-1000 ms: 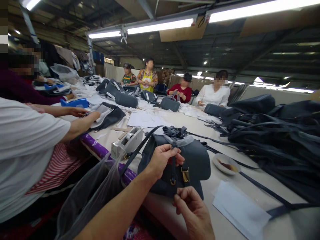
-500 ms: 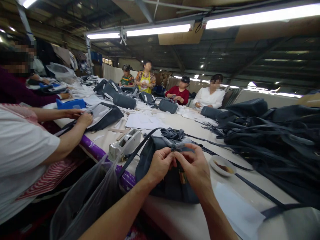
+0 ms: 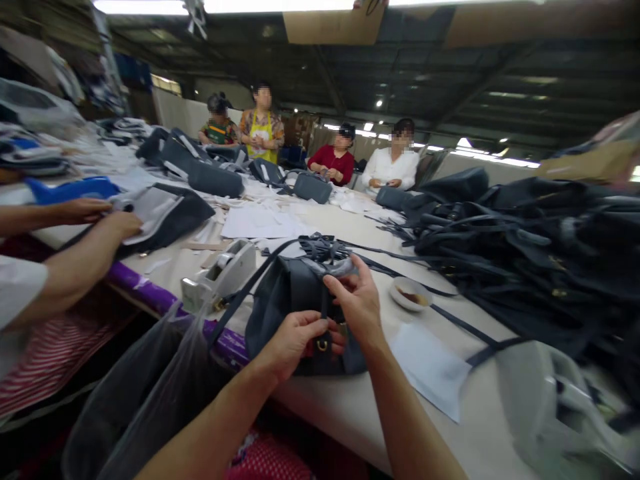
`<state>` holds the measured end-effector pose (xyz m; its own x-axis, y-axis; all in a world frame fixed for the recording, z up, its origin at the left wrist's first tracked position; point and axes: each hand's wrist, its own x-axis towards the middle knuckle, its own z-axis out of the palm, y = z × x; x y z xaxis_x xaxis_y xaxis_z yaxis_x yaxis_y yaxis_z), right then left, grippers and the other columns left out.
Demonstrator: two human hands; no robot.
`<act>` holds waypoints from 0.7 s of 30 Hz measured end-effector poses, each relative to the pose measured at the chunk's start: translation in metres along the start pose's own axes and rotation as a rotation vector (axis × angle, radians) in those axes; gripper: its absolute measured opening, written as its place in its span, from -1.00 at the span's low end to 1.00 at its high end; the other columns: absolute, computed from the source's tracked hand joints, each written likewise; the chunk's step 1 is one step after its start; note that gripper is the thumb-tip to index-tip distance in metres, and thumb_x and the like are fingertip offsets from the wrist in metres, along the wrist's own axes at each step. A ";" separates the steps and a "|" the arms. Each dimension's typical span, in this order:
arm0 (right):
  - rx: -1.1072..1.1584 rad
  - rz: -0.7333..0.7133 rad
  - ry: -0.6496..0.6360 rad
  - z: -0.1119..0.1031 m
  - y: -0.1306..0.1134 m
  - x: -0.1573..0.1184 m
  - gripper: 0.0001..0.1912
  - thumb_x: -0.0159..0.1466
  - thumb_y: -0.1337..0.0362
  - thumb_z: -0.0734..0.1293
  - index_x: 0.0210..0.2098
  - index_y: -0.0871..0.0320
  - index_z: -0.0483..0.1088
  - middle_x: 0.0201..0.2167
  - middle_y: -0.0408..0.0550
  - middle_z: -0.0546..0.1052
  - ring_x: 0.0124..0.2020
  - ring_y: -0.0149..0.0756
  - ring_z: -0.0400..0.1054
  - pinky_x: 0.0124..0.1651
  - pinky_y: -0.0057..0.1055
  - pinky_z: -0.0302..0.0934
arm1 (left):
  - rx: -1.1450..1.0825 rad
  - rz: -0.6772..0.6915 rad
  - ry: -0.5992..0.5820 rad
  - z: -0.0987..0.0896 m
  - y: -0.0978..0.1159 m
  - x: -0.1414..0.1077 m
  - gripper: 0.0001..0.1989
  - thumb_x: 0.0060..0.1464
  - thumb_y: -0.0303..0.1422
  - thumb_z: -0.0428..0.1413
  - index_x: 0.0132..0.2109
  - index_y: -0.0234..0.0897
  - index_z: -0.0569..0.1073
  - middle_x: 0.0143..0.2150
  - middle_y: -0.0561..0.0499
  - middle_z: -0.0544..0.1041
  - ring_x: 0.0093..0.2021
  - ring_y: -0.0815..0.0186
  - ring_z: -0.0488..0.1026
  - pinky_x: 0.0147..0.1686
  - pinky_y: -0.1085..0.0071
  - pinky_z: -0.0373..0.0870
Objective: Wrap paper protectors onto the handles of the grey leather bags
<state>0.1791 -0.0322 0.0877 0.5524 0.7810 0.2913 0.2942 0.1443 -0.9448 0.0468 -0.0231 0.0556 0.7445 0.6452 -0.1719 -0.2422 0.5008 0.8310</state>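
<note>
A dark blue-grey handbag (image 3: 270, 293) sits at the table's front edge before me. My left hand (image 3: 300, 340) pinches a narrow strap (image 3: 325, 303) on the bag's front, just above a gold-coloured buckle (image 3: 323, 344). Close to the strap's upper part is my right hand (image 3: 361, 300), with thumb and index finger apart and the other fingers curled, partly hidden. Beside its fingertips, the bag's handle (image 3: 340, 267) is wrapped in clear plastic. A bunch of dark strips (image 3: 320, 247) lies behind the bag.
Left of the bag stands a tape dispenser (image 3: 220, 270); another dispenser (image 3: 545, 407) is at front right. A small white dish (image 3: 410, 294) holds something brown. White paper (image 3: 433, 367) lies nearby. Dark bags (image 3: 500, 247) are heaped at right. A co-worker's hands (image 3: 120, 223) handle a bag at left.
My left hand has moved down the bag's front to the strap near the buckle. My right hand has parted from it and opened somewhat. The view has turned right and down.
</note>
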 end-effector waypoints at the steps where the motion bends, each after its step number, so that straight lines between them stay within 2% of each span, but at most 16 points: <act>1: 0.036 -0.023 -0.004 -0.003 -0.001 -0.005 -0.19 0.12 0.10 0.39 0.28 0.16 0.06 -0.36 -0.12 0.51 -0.41 -0.27 0.42 -0.46 -0.40 0.31 | 0.001 0.014 0.014 0.000 -0.001 0.000 -0.62 -0.18 -0.18 0.32 -0.31 -0.40 0.48 -0.40 -0.10 0.60 -0.45 0.28 0.54 -0.36 0.38 0.47; 3: 0.015 -0.094 0.008 -0.013 0.001 -0.018 -0.36 0.22 0.15 0.30 0.26 0.09 0.12 -0.25 -0.08 0.50 -0.35 -0.29 0.43 -0.36 -0.37 0.35 | -0.002 0.016 0.022 -0.002 -0.001 0.002 -0.63 -0.16 -0.19 0.33 -0.30 -0.40 0.50 -0.37 -0.11 0.61 -0.41 0.27 0.55 -0.33 0.38 0.47; 5: -0.151 -0.178 0.036 -0.033 0.008 -0.032 -0.58 0.29 0.20 0.23 0.14 0.08 0.30 -0.17 -0.03 0.51 -0.26 -0.27 0.43 -0.22 -0.31 0.35 | 0.015 0.016 0.009 -0.004 -0.001 0.005 -0.64 -0.13 -0.19 0.32 -0.29 -0.41 0.53 -0.30 -0.16 0.62 -0.31 0.23 0.57 -0.26 0.38 0.46; 7: -0.378 -0.234 0.057 -0.066 0.021 -0.048 -0.70 0.30 0.23 0.20 -0.05 0.11 0.45 -0.16 0.02 0.53 -0.17 -0.20 0.42 -0.11 -0.24 0.32 | 0.028 0.026 -0.015 -0.006 0.000 0.005 -0.65 -0.10 -0.19 0.31 -0.27 -0.43 0.56 -0.21 -0.20 0.62 -0.20 0.18 0.57 -0.17 0.37 0.45; 10: -0.631 -0.190 0.060 -0.130 0.047 -0.072 -0.71 0.23 0.20 0.23 -0.14 0.09 0.50 -0.15 0.04 0.55 -0.09 -0.09 0.41 0.03 -0.10 0.24 | -0.001 0.043 -0.032 -0.009 0.002 0.004 -0.68 -0.08 -0.19 0.30 -0.28 -0.40 0.58 -0.14 -0.21 0.61 -0.13 0.16 0.54 -0.11 0.34 0.43; 11: -0.689 -0.148 0.065 -0.152 0.055 -0.079 -0.68 0.19 0.18 0.24 -0.13 0.07 0.50 -0.08 0.03 0.54 -0.01 -0.05 0.38 0.10 -0.06 0.19 | -0.009 0.048 -0.035 -0.010 0.002 0.005 -0.70 -0.07 -0.19 0.29 -0.29 -0.38 0.58 -0.14 -0.19 0.61 -0.14 0.17 0.54 -0.12 0.34 0.44; 12: -0.745 -0.097 0.098 -0.172 0.063 -0.085 -0.65 0.15 0.14 0.24 -0.11 0.06 0.49 -0.05 0.03 0.53 0.01 -0.02 0.38 0.07 -0.06 0.20 | -0.006 0.054 -0.040 -0.011 0.002 0.005 -0.70 -0.06 -0.19 0.28 -0.29 -0.37 0.59 -0.15 -0.19 0.61 -0.15 0.18 0.54 -0.14 0.35 0.43; 15: -0.861 0.249 0.307 -0.216 0.079 -0.095 -0.54 0.15 -0.04 0.19 -0.14 0.12 0.44 -0.25 0.09 0.58 -0.21 0.00 0.46 -0.16 -0.11 0.30 | 0.036 0.072 -0.059 -0.013 0.002 0.008 -0.71 -0.01 -0.19 0.25 -0.28 -0.38 0.60 -0.16 -0.18 0.61 -0.17 0.22 0.52 -0.16 0.39 0.41; 17: -0.756 0.486 0.411 -0.229 0.086 -0.092 -0.44 0.13 -0.15 0.18 -0.12 0.16 0.40 -0.40 0.10 0.58 -0.34 0.01 0.47 -0.28 -0.13 0.31 | 0.068 0.087 -0.058 -0.013 0.001 0.010 -0.71 0.00 -0.20 0.24 -0.26 -0.38 0.61 -0.16 -0.18 0.61 -0.17 0.24 0.50 -0.15 0.41 0.39; 18: -0.670 0.561 0.433 -0.231 0.090 -0.087 -0.39 0.11 -0.18 0.21 -0.09 0.18 0.37 -0.46 0.09 0.57 -0.38 0.02 0.47 -0.32 -0.13 0.31 | 0.082 0.091 -0.054 -0.012 0.001 0.010 -0.71 0.01 -0.21 0.24 -0.26 -0.38 0.61 -0.16 -0.18 0.61 -0.17 0.24 0.50 -0.14 0.41 0.39; 21: -0.488 0.607 0.459 -0.229 0.103 -0.067 -0.26 0.02 -0.18 0.32 0.03 0.20 0.29 -0.63 -0.02 0.51 -0.54 0.01 0.43 -0.42 -0.11 0.29 | 0.103 0.100 -0.051 -0.011 0.002 0.009 -0.71 0.00 -0.20 0.24 -0.27 -0.37 0.62 -0.16 -0.17 0.61 -0.18 0.24 0.49 -0.15 0.41 0.38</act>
<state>0.3514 -0.2087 0.0057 0.9465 0.3046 -0.1066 0.0910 -0.5688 -0.8174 0.0462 -0.0102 0.0496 0.7509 0.6576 -0.0607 -0.2533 0.3718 0.8931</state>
